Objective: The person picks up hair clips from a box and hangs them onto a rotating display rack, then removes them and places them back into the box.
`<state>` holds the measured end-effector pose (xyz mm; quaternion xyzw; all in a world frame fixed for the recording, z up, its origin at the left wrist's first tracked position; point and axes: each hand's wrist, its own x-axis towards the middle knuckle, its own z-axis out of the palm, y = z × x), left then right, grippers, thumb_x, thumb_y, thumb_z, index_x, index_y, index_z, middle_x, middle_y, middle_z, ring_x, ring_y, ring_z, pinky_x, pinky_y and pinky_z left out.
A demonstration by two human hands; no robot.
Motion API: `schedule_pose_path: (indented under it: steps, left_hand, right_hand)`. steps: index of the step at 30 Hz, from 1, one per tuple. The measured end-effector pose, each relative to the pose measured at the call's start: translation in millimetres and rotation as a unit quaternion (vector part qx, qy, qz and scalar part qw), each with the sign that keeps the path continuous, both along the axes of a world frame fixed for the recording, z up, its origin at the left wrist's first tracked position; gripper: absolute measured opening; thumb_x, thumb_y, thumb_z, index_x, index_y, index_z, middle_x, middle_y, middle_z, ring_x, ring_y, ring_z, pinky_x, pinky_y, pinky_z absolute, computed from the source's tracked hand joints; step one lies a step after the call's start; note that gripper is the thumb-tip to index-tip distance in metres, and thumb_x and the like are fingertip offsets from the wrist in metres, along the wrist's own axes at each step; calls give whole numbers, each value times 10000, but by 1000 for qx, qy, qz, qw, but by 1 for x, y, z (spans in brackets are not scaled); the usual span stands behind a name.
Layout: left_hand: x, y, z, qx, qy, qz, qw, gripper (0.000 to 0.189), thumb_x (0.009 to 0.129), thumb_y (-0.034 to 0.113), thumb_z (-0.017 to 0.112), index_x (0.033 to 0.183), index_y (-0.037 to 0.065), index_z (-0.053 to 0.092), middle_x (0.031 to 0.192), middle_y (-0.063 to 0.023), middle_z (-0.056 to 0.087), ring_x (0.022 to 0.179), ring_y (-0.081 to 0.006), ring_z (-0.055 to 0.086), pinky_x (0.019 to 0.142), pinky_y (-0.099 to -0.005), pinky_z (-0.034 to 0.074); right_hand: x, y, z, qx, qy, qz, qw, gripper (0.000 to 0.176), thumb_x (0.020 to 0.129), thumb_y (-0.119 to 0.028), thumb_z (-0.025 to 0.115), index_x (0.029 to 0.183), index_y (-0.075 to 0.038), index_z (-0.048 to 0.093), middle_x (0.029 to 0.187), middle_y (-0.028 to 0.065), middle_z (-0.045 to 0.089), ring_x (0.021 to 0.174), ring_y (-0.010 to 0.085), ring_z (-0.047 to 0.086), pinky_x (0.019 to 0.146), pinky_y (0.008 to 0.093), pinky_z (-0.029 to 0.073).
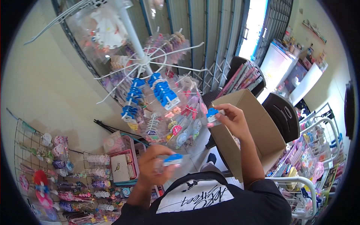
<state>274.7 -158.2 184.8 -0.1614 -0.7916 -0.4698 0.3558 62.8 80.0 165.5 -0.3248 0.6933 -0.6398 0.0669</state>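
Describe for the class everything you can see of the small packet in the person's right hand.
The packet has a bright blue upper part, white below it and a bit of pink at the bottom; its wrapping looks like clear plastic. The right hand pinches it between thumb and fingers, in the air. In the view, it lies between the white display rack and the open cardboard box. Any print is too small to read.

Both bare forearms [252, 159] raised, well apart
Right hand [237, 119] in a fingertip pinch; left hand [153, 165] blurred, curled closer in
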Motion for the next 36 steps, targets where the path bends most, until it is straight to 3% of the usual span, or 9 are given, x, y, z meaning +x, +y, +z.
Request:
schedule_pose_path:
  steps: [3, 7, 9, 16, 22, 24, 27, 30, 36]
  left_hand:
    - [12, -14, 15, 120, 48, 134, 983, 416, 832, 309, 712, 1029, -50, 639, 1058, -161, 651, 728, -135, 608, 654, -269, 496]
    - [1, -34, 36, 240, 30, 117, 963, 457, 854, 284, 671, 1117, -86, 613, 1231, -173, 614, 706, -94, 588, 643, -243, 504]
    - [-8, -52, 26, 241, 31, 89, 966, 479, 891, 157, 633, 1304, -66, 537, 1322, -165, 572, 1078, -182, 609, 923, -332, 495]
    - [-13, -53, 28, 244, 0, 54, 968, 442, 906, 117, 601, 1303, -65, 536, 1380, -141, 539, 1139, -168, 567, 998, -329, 436]
    - [-9, -38, 32, 204, 77, 146, 965, 367, 910, 102, 612, 1239, -49, 556, 1266, -123, 579, 1078, -172, 582, 950, -322, 457]
    - [6, -27, 19, 279, 72, 149, 946, 315, 893, 74, 633, 1175, -51, 573, 1215, -127, 585, 992, -190, 609, 888, -330, 484]
    - [7, -6, 25, 174, 63, 133, 974, 204, 856, 60, 687, 1038, -27, 656, 1109, -149, 623, 895, -196, 625, 802, -317, 495]
    - [-8, 10, 25, 111, 51, 100, 987, 139, 843, 63, 711, 965, -2, 693, 1052, -144, 642, 865, -178, 622, 759, -284, 481]
    - [-10, 7, 36, 99, -25, 72, 992, 218, 858, 58, 704, 1070, 14, 683, 1057, -111, 649, 789, -127, 601, 657, -247, 447]
  right_hand:
    - [32, -33, 42, -125, -53, 71, 988, 283, 902, -21, 692, 1176, 10, 628, 1006, 49, 673, 926, 86, 614, 834, 249, 469]
    - [38, -70, 67, -174, 6, 137, 975, 282, 903, -8, 694, 1174, 17, 624, 1053, 60, 666, 967, 90, 610, 844, 242, 467]
    - [41, -83, 75, -159, -15, 129, 979, 279, 907, 0, 684, 1179, 17, 625, 1053, 58, 661, 945, 84, 599, 832, 241, 467]
    - [40, -90, 64, -163, -49, 98, 981, 277, 902, -8, 689, 1174, 11, 647, 1013, 26, 655, 909, 73, 591, 810, 243, 466]
    - [34, -97, 75, -63, 276, -31, 959, 265, 837, -37, 739, 1095, -5, 688, 932, 88, 666, 841, 165, 617, 752, 282, 468]
    - [43, -88, 79, -48, 476, -182, 859, 258, 833, -53, 741, 1081, -7, 686, 910, 118, 662, 821, 214, 615, 732, 309, 469]
    - [73, -71, 76, -120, 260, -5, 958, 232, 854, -83, 737, 1066, -5, 684, 923, 108, 664, 825, 207, 609, 718, 323, 460]
    - [99, -78, 66, -85, 159, 118, 976, 203, 881, -97, 716, 1055, 0, 679, 915, 99, 663, 835, 199, 613, 706, 314, 458]
    - [88, -87, 52, -141, 34, 84, 986, 140, 972, -136, 624, 937, -4, 656, 807, 28, 619, 732, 78, 544, 674, 251, 427]
